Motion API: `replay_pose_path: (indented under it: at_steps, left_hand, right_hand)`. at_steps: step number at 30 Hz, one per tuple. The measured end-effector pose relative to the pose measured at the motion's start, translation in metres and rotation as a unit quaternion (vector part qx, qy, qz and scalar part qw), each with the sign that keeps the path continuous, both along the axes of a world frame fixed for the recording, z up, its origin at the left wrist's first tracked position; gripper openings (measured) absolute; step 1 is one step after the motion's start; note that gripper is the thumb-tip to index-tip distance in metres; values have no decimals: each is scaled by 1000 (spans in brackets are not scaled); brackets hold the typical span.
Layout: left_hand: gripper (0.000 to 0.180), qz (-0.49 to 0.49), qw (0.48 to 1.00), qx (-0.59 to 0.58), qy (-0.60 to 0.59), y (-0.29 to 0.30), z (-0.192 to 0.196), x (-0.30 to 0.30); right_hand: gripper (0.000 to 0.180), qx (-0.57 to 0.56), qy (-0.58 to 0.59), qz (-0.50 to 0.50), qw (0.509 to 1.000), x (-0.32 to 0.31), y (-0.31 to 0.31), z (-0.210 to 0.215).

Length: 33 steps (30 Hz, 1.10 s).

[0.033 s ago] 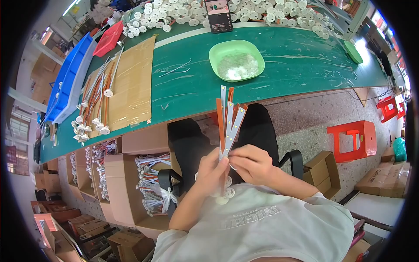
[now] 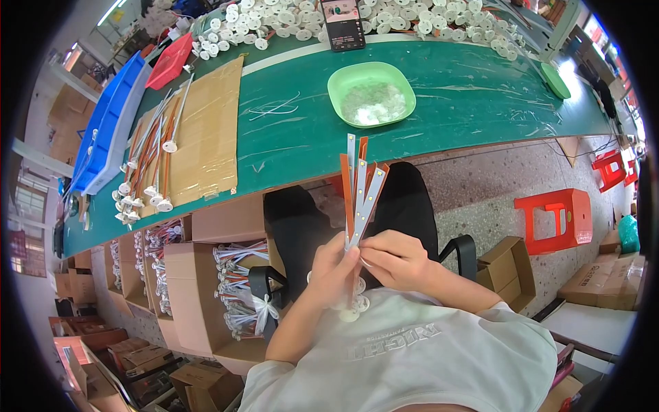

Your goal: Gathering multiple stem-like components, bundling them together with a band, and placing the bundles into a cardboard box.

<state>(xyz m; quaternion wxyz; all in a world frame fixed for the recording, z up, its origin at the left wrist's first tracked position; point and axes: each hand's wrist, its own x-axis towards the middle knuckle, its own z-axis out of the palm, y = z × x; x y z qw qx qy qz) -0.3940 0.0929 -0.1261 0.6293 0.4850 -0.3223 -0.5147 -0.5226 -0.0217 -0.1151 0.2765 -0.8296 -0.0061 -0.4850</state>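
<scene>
My left hand [image 2: 331,266] is closed around a bundle of LED light strips [image 2: 360,199], upright above my lap. The strips are narrow, grey-white on the LED side and orange-brown on the other. Their white round end caps [image 2: 351,302] hang below the hand, against my shirt. My right hand [image 2: 397,257] is closed in a pinch at the bundle's right side, its fingertips close to my left thumb. A thin white tie [image 2: 366,263] curves out below those fingers. Its other end is hidden behind the hands.
A green bowl [image 2: 338,103] with whitish bits stands on the green table [image 2: 288,151], near loose white ties [image 2: 276,108]. More strips lie on cardboard [image 2: 213,130] at the left, beside a blue bin [image 2: 113,130]. A phone [image 2: 343,34] stands behind; boxes [image 2: 189,288] of bundles sit lower left.
</scene>
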Motion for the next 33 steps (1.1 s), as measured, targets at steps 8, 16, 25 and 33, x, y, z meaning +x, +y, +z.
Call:
replay_pose_path:
  at_steps: [8,16,25,33]
  left_hand:
    - [25,-64,996,52,29,-4,11,3]
    - [13,-57,986,4,-160,-7,16,9]
    - [13,-7,977,4,-214,-6,18,7]
    - [12,-27,989,0,-146,-4,13,4]
  right_hand:
    - [11,-37,98,4,995,-14,-2,-3]
    - [20,485,192,88,849,-21,6,-9]
    - [9,461,142,3,876,-15,-6,-8]
    - [16,-24,43,23,999,-11,-23,-6]
